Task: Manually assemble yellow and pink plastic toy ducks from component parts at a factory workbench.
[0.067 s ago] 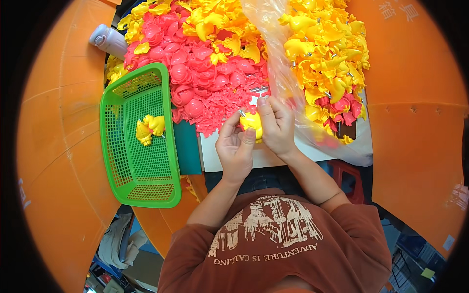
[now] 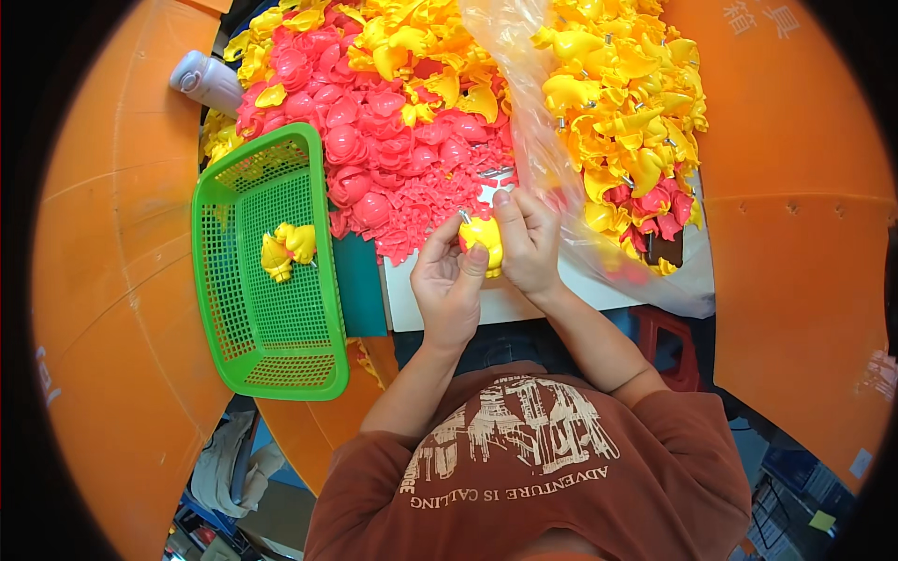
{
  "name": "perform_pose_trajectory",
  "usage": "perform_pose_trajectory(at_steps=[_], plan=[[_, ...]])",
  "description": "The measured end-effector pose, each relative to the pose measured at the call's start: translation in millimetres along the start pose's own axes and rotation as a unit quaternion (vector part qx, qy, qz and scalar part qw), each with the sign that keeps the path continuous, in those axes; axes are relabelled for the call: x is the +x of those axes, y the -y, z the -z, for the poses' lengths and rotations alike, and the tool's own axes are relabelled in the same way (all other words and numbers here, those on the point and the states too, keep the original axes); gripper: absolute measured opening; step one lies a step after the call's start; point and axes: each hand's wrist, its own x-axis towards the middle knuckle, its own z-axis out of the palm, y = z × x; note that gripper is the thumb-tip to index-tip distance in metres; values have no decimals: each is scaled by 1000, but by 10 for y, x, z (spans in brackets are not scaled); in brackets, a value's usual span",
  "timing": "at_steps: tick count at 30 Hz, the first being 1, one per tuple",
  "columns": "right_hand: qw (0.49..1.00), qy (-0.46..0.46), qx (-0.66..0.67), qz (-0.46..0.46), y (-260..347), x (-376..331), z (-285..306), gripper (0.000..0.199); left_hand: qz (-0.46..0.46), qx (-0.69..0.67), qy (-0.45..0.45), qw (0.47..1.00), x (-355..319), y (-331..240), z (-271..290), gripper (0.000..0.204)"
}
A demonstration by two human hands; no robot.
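Between both hands, over the near edge of the white work surface, is a small rounded yellow plastic toy figure with a bit of red and a metal pin sticking out at its upper left. My left hand grips it, thumb across its front and fingers at its left side. My right hand is closed against the figure's right side, thumb pointing up; whatever its curled fingers hold is hidden. To the left, a green mesh basket contains yellow figures with red bits and metal pins.
Red plastic shells are heaped beyond my hands. Yellow pieces with metal pins pile up at the right, beside a clear plastic bag. A pale flask lies at far left. Orange panels flank both sides.
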Motion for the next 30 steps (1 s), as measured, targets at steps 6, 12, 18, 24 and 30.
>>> perform_pose_trajectory(at_steps=[6,12,18,24,30], plan=[[972,61,-173,148,124,257,65,19,13,100,-15,995,120,-155,164,41],[776,-92,-546,303,635,708,811,28,-308,656,-246,643,336,-884,321,46],[781,-38,-586,214,719,783,1266,29,-276,748,-263,543,417,-886,398,46],[871,19,-461,168,756,819,1468,23,-43,282,8,958,352,-431,11,35],[932,-106,-284,201,563,743,1575,13,164,65,75,981,325,-64,-137,28]])
